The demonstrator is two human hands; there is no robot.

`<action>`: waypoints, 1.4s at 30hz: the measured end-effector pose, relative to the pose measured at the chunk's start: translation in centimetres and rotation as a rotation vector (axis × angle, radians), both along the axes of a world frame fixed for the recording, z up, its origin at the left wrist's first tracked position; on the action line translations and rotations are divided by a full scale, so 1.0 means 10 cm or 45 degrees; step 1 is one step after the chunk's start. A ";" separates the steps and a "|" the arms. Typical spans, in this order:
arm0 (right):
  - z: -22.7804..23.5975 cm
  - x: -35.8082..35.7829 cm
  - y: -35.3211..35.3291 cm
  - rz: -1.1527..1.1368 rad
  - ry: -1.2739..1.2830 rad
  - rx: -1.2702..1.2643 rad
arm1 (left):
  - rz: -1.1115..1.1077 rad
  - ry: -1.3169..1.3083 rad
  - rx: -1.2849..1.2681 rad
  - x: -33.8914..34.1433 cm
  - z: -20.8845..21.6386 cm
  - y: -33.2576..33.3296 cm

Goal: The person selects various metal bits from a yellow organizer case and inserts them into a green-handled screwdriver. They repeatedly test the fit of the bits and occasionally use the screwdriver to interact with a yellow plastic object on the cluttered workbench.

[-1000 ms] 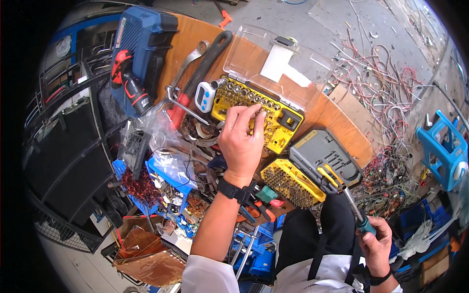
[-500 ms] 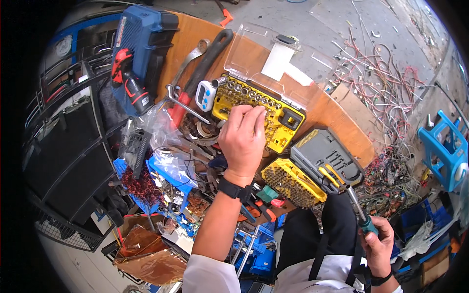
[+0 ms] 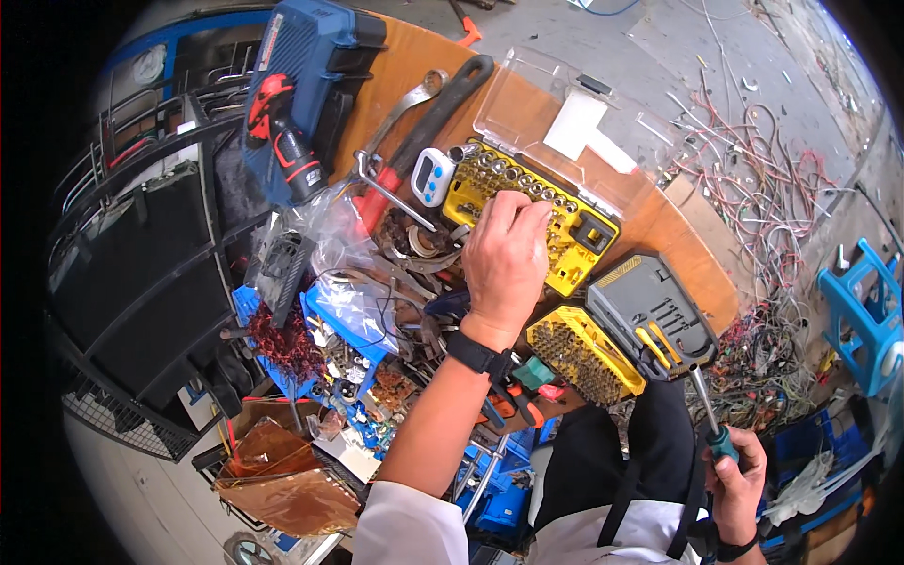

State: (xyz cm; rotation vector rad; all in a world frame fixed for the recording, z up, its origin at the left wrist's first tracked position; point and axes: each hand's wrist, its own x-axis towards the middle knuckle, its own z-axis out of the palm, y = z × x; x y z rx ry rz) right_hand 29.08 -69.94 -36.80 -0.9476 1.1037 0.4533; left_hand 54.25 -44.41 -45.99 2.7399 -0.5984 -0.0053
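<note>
My left hand (image 3: 507, 268) reaches over a yellow socket set case (image 3: 571, 277) lined with metal sockets and small bits. Its thumb and fingers are pinched together just above the rows; what sits between them, if anything, is hidden. Low on the right, my right hand (image 3: 740, 474) grips a driver (image 3: 722, 443) by its teal handle, the metal shank pointing up and away from me. The shank's end lies by the edge of a grey case lid (image 3: 650, 315), which holds yellow-handled tools. Joined to that lid is a yellow tray (image 3: 582, 358) packed with bits.
Behind the socket set, its clear lid (image 3: 513, 104) stands open. To the left are a white device with blue buttons (image 3: 432, 177), a wrench (image 3: 400, 108), a red-and-black drill (image 3: 287, 141) and a blue toolbox (image 3: 315, 47). Loose wires (image 3: 753, 169) cover the floor at right.
The whole scene has shifted slightly right in the picture as my head moved. My left hand stays pinched over the sockets, and my right hand still holds the driver.
</note>
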 end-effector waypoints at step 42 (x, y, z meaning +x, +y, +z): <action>-0.11 0.17 0.22 0.193 -0.021 -0.163 | 0.485 0.105 -0.326 0.32 -0.02 0.73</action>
